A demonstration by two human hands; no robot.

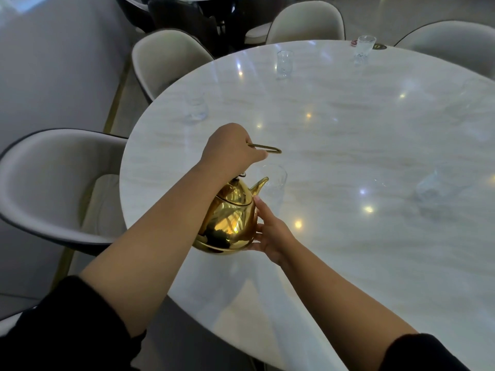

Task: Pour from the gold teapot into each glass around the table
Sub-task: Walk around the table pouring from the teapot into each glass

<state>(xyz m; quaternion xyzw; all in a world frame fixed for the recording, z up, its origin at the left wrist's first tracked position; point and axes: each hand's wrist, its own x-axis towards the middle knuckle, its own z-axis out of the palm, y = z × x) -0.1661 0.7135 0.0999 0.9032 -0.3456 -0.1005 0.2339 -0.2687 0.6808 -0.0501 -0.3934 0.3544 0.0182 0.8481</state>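
Note:
The gold teapot (230,220) hangs above the near-left part of the round white marble table (348,236). It is tilted, and its spout reaches the rim of a clear glass (273,183). My left hand (230,151) grips the thin gold wire handle from above. My right hand (267,231) presses against the pot's lower right side with straight fingers. More clear glasses stand around the table: one at the left (197,108), one at the back (284,63), one at the far back right (363,49), and a faint one at the right (434,187).
Cream padded chairs ring the table: one at the near left (53,183), one at the back left (166,57), one behind (305,22) and one at the back right (450,41). A pale wall runs along the left.

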